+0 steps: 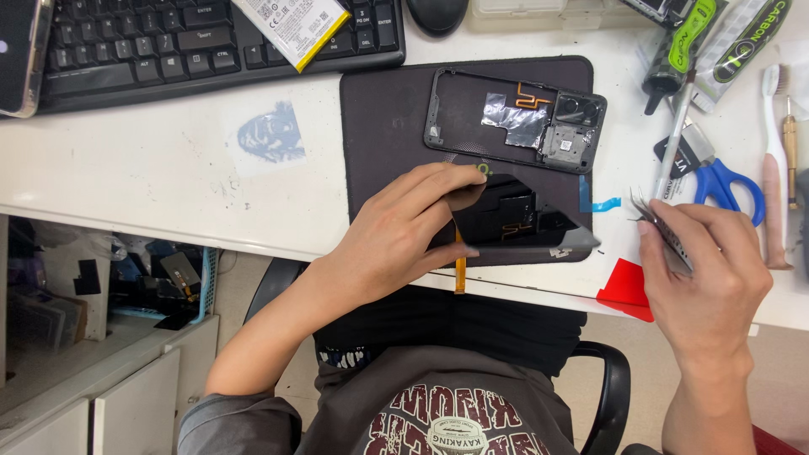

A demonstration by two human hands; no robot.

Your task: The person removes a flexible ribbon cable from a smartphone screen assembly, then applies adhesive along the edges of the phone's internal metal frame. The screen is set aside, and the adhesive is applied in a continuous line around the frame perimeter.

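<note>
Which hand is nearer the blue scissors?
Right. The right hand, holding tweezers, sits just below-left of the blue scissors; the left hand is far left, on the opened phone.

A white rectangular battery label (292, 27) with a yellow edge lies on the keyboard (168, 46), top centre of the frame; green-and-black tool packages (720, 38) sit at upper right; a dark phone screen (18, 50) shows at far upper left.
</note>
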